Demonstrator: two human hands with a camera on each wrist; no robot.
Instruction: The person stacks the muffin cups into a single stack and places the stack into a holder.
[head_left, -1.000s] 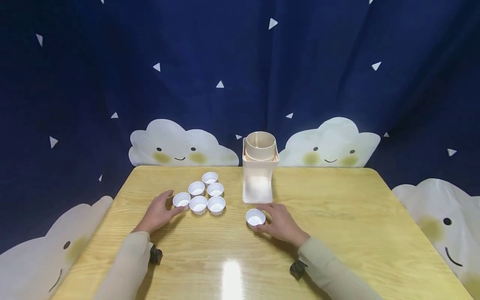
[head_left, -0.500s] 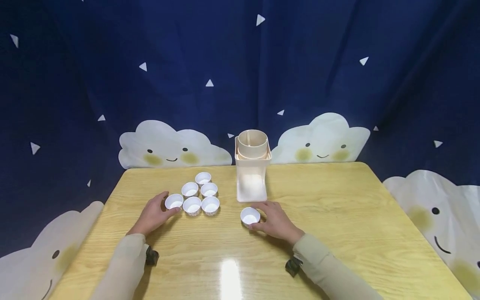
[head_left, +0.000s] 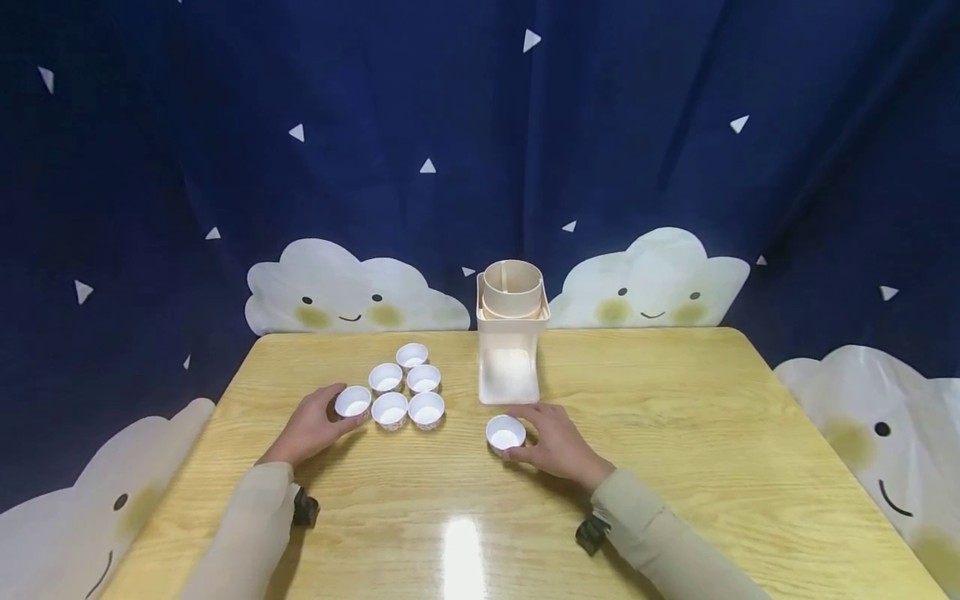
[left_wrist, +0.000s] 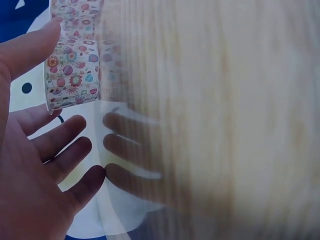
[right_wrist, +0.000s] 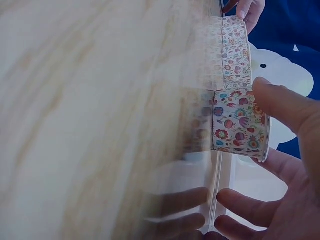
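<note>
My left hand [head_left: 309, 427] pinches the leftmost paper baking cup [head_left: 353, 402] of a small group, thumb at the near side and index finger at the far side. The cup is white inside; its floral outer wall [left_wrist: 75, 75] shows in the left wrist view. To the right, my right hand [head_left: 557, 443] pinches a separate baking cup [head_left: 506, 434] between thumb and index finger, and this one stands upright on the table. In the right wrist view its flowered side [right_wrist: 239, 122] is plain, with the other fingers spread below it.
Several more baking cups [head_left: 390, 411] stand close together beside the left hand's cup. A cream plastic stand [head_left: 509, 375] with a round container [head_left: 512, 287] on top stands behind the right hand's cup. The wooden table [head_left: 675, 433] ends at a dark blue curtain [head_left: 480, 100].
The head view has shifted slightly sideways. Both hands stay at the same cups, and the cups and stand keep their places on the table.
</note>
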